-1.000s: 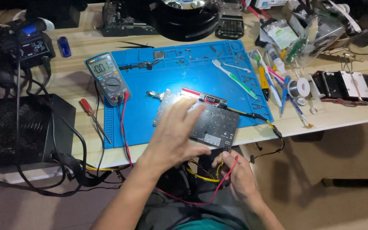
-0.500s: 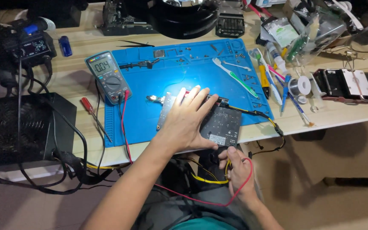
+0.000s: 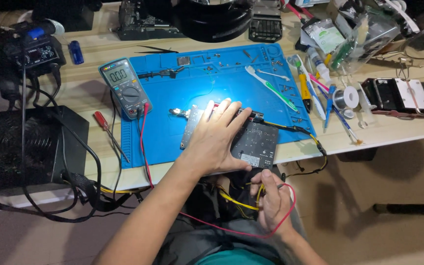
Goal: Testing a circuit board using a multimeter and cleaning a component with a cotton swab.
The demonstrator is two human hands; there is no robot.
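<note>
A dark, flat circuit board lies face up at the near edge of the worktop, its left part hidden under the left hand's spread fingers, which press flat on it; the uncovered right half shows rows of small pale solder points and a light label at the near corner, just right of the thumb. A narrow grey metal strip lies along its left side, just beyond the little-finger edge of that hand. Yellow and black wires leave the board's far right corner, past the fingertips. Below the worktop edge, the right hand's fingers pinch a red wire and yellow leads, looping around that hand.
</note>
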